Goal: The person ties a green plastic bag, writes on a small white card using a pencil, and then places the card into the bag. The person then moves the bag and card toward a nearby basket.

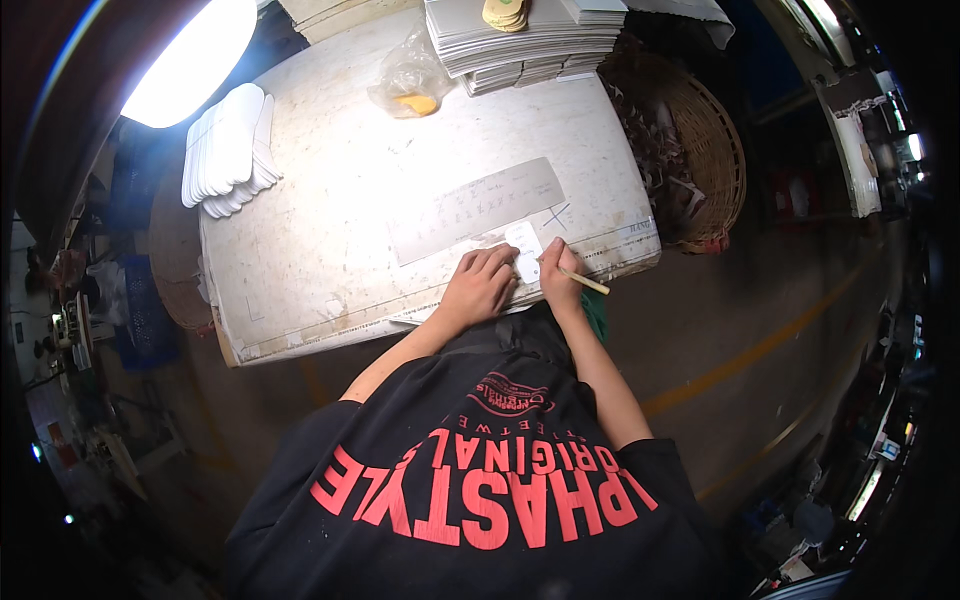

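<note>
My right hand is closed around a thin pale-yellow stick, like a pencil or brush handle. Its back end points right past the table's front edge, while the working tip is hidden by my fingers. Between my hands lies a small white rounded card with faint marks on it. Resting on the table at the card's left side, my left hand has its fingers extended, with the fingertips at the card's edge. Just beyond, a long grey sheet with rows of handwriting lies flat.
The worn white table ends close to my body. White insole-shaped pieces are stacked at the left. A clear plastic bag and a tall pile of grey-white sheets are at the back. On the right stands a wicker basket.
</note>
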Available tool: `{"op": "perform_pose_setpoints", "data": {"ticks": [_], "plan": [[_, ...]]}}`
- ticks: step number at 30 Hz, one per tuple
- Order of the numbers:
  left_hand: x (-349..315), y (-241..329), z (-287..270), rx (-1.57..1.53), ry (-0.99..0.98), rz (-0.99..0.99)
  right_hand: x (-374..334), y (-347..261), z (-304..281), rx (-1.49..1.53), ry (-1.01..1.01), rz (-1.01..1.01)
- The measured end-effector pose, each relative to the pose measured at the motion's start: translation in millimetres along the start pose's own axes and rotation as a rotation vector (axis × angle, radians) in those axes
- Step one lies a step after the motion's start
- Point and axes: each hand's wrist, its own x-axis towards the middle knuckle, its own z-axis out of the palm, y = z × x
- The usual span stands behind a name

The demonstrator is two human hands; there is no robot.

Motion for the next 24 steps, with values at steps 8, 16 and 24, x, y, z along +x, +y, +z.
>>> {"op": "perform_pose_setpoints", "data": {"ticks": [8, 16, 24], "plan": [[-1.2, -0.6, 0.6, 0.013, -0.020, -0.013, -5.4, 10.3, 3.2, 0.009, -0.085, -0.103], [-0.6, -0.1, 0.5, 0.031, -0.016, -0.009, -6.3, 10.5, -0.4, -0.001, -0.124, -0.136], [-0.8, 0.2, 0.6, 0.016, -0.038, -0.019, -5.5, 13.2, 5.9, -0.065, -0.089, -0.158]]}}
